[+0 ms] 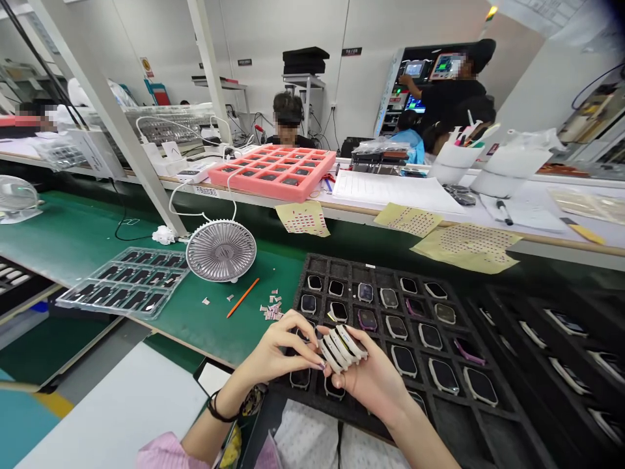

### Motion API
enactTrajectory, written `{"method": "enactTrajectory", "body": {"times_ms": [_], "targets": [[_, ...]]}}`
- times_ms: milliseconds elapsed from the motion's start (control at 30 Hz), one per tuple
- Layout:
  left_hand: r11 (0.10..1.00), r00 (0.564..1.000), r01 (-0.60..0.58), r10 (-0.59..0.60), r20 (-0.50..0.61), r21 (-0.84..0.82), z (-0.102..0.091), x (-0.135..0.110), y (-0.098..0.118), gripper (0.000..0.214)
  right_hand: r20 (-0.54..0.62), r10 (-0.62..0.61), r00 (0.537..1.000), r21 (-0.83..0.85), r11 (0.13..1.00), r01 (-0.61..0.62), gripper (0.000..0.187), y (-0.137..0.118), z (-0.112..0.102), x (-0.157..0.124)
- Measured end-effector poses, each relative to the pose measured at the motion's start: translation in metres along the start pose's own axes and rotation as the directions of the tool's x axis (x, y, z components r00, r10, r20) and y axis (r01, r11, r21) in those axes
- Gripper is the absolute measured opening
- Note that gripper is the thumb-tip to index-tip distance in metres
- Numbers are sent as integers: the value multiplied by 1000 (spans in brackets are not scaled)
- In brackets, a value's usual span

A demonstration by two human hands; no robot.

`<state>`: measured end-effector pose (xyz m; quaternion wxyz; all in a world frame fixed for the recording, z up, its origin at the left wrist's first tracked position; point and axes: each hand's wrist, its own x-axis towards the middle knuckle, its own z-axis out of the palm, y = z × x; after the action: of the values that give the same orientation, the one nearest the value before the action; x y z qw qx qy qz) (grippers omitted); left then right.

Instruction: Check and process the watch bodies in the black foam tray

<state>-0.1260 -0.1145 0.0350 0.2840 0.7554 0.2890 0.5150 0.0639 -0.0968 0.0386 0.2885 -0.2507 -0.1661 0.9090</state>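
My right hand (375, 381) grips a small stack of white watch cases (342, 347), fanned on edge between fingers and thumb. My left hand (282, 348) pinches the near end of that stack with its fingertips. Both hands hover over the near left corner of a black compartment tray (342, 264) that holds several watch cases, dark screens up, in its cells.
A small white fan (221, 251), an orange pencil (243, 298) and paper scraps (271, 310) lie on the green mat. A clear tray (124, 283) of dark parts sits left, a pink tray (278, 170) on the shelf, more black trays (561, 345) right. People work behind.
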Motion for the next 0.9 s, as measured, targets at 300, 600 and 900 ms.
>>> {"method": "enactTrajectory", "body": {"times_ms": [300,600,900], "targets": [[999,991,-50,48,124,9,-6,8,6,13,63,49,997,-1,999,-49,39,4,3,-6],[999,991,-45,49,127,-29,-6,10,18,20,67,68,995,-21,998,-67,35,6,9,-13],[990,944,106,-128,303,90,-13,2,20,32,-6,76,997,-66,995,-76,28,9,9,-19]]}}
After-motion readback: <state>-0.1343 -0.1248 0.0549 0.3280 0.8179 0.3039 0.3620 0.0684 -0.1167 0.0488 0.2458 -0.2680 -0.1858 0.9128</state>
